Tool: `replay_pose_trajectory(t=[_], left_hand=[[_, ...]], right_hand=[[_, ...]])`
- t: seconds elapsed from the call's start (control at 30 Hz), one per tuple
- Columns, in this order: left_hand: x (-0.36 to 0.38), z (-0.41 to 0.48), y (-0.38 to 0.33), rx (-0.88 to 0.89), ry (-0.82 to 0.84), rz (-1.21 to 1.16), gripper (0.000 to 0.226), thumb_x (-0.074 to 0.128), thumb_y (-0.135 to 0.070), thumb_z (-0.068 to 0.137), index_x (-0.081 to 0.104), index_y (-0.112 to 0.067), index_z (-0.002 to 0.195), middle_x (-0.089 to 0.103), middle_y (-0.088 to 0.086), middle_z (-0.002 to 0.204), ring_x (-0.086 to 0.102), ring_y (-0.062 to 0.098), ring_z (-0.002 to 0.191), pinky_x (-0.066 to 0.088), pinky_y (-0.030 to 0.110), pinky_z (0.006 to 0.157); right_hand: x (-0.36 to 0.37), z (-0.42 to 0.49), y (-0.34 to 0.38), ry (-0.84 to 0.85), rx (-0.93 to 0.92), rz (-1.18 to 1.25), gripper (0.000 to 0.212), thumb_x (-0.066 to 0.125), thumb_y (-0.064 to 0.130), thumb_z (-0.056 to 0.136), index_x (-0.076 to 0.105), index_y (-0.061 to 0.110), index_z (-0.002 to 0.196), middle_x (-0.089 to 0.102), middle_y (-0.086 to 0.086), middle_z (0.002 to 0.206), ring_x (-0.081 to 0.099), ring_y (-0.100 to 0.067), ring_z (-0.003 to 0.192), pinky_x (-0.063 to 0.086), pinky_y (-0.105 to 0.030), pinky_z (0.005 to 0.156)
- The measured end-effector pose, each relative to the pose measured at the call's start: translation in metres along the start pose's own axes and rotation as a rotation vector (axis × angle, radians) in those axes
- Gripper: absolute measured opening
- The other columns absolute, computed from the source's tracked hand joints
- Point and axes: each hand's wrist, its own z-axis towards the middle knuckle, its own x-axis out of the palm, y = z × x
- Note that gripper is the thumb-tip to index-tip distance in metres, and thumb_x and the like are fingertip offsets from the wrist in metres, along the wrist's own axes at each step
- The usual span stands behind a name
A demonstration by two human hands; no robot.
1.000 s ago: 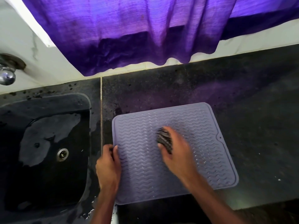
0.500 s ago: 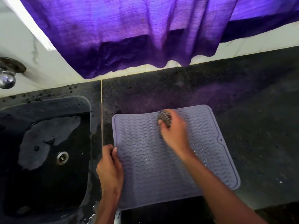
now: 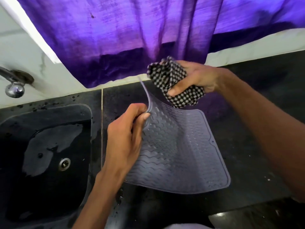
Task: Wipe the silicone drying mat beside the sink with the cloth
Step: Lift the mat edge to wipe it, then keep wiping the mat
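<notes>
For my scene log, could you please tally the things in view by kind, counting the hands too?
Hands: 2, left hand and right hand
Mats: 1, silicone mat
Cloths: 1, checked cloth
Sinks: 1, sink
Taps: 1, tap
Curtains: 1, purple curtain
Counters: 1, dark counter
Total: 8

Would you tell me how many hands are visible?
2: the left hand pinches the lifted edge of the grey ribbed silicone mat; the right hand grips the black-and-white checked cloth above it.
</notes>
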Motion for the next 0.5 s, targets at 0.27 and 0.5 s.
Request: replay_pose_trajectory(t=[0.27,0.5], left_hand=[[-0.002,0.016,-0.022,0.092,0.001,0.029,0.006,0.057,-0.023,0.102,0.055,-0.029,0.101,0.062,-0.001,0.091,0.061,0.021,0.074,0.050,0.033,0.063],[-0.016,0.023,-0.058,0.126,-0.097,0.015,0.007,0.060,-0.017,0.100,0.059,-0.023,0.103,0.064,-0.018,0.082,0.061,-0.007,0.075,0.041,0.005,0.065]], right_hand=[[-0.010,0.018,-0.001,0.156,0.211,-0.013,0.042,0.067,-0.009,0.067,0.059,0.013,0.101,0.071,-0.003,0.083,0.070,-0.019,0.072,0.060,-0.033,0.058],[-0.027,-0.021,0.032,-0.055,0.061,-0.116,0.048,0.071,-0.002,0.061,0.060,0.021,0.101,0.073,0.004,0.082,0.071,-0.017,0.075,0.059,-0.035,0.057]])
